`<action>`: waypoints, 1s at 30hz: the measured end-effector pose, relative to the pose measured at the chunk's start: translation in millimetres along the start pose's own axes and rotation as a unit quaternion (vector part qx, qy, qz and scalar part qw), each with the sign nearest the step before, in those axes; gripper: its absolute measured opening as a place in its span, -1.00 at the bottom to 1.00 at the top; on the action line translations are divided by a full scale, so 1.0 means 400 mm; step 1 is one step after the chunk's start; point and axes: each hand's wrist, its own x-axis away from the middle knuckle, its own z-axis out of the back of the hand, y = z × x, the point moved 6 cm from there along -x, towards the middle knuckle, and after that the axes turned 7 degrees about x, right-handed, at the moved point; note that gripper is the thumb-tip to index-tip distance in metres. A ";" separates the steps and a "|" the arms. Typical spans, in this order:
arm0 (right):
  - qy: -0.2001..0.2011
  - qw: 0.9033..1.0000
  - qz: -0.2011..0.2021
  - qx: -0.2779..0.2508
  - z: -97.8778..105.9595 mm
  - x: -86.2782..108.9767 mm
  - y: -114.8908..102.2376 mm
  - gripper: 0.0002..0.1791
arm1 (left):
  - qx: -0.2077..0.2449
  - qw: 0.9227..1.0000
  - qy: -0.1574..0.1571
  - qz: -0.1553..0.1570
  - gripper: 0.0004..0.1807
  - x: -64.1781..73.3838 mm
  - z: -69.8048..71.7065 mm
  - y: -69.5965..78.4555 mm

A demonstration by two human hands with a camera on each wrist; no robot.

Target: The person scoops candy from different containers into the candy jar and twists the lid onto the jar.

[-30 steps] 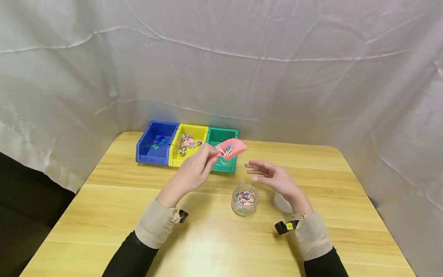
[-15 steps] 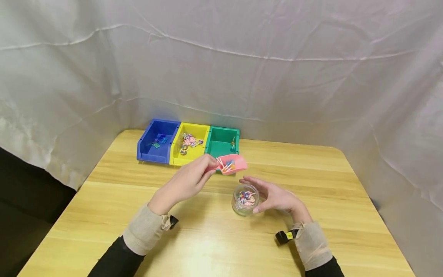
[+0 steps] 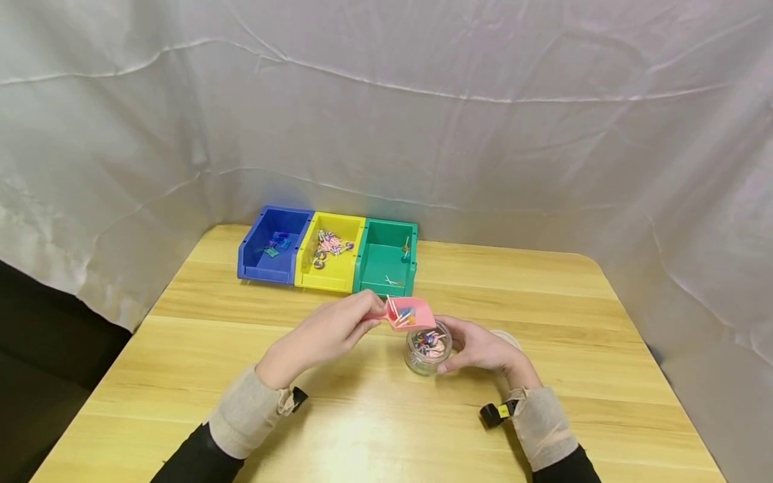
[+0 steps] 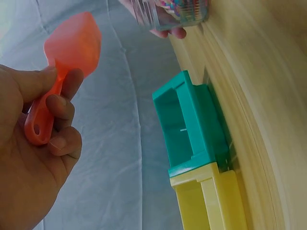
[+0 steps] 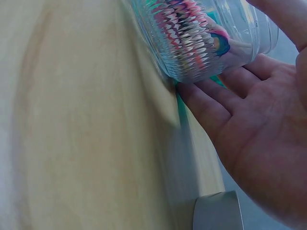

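Note:
My left hand (image 3: 320,339) grips the handle of a pink scoop (image 3: 423,312), its fingers curled round the handle in the left wrist view. Small lollipops (image 3: 403,315) with white sticks and blue and orange heads lie in the scoop. Its front edge overlaps the rim of a glass jar (image 3: 421,365) in the head view. Colourful swirl candies (image 3: 430,342) fill part of this jar, which stands upright on the table. From the right, my right hand (image 3: 483,345) holds the jar, thumb at the near side and fingers behind it.
Blue (image 3: 268,275), yellow (image 3: 329,280) and green (image 3: 386,267) bins stand side by side at the back left, each with small items inside. A white round lid (image 3: 507,339) lies behind my right hand. Grey cloth (image 3: 483,154) hangs behind the wooden table (image 3: 574,322).
The scoop has come from over the green bin toward me, up to the jar, still carrying lollipops. My right hand has lowered and moved left to hold the jar.

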 end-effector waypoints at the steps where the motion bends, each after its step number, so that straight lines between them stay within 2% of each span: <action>1: 0.001 1.000 -0.002 0.001 0.000 -0.001 0.000 0.07 | 0.001 1.000 -0.002 -0.002 -0.87 0.000 -0.002 0.002; 20: 0.013 0.999 -0.008 0.033 0.007 -0.002 0.004 0.04 | -0.038 0.998 -0.044 -0.002 -0.94 -0.005 -0.036 0.033; 30: 0.010 1.000 -0.007 0.023 0.004 -0.002 0.005 0.04 | -0.057 0.996 -0.064 0.004 -0.95 -0.015 -0.039 0.039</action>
